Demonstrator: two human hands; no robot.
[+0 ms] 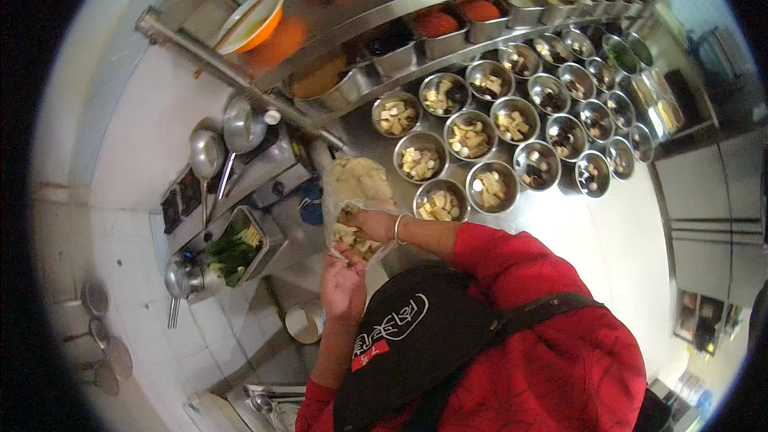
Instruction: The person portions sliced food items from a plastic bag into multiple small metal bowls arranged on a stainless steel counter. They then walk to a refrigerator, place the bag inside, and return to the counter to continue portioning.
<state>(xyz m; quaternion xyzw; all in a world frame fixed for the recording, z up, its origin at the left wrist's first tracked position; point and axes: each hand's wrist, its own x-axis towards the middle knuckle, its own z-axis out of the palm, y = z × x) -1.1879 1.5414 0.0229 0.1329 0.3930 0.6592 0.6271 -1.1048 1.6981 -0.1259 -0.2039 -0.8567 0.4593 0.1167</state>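
Note:
A clear plastic bag (360, 183) full of pale yellow food pieces lies at the table's left end. My left hand (345, 282) grips the lower edge of its mouth. Inside that mouth is my right hand (375, 226), with a bangle at the wrist; its fingertips are hidden among the pieces. The nearest steel bowl (442, 201) holds similar pale pieces, as does the steel bowl (421, 157) behind it. Another steel bowl (492, 187) has pale strips and a white round piece. Farther right, a steel bowl (537, 165) contains dark and white pieces.
Several more steel bowls stand in rows across the steel table (576, 216). Behind them runs a rack of steel food pans (444, 42), under a shelf with orange bowls (255, 27). To the left are ladles (207, 156) and a pan of leafy greens (240, 246).

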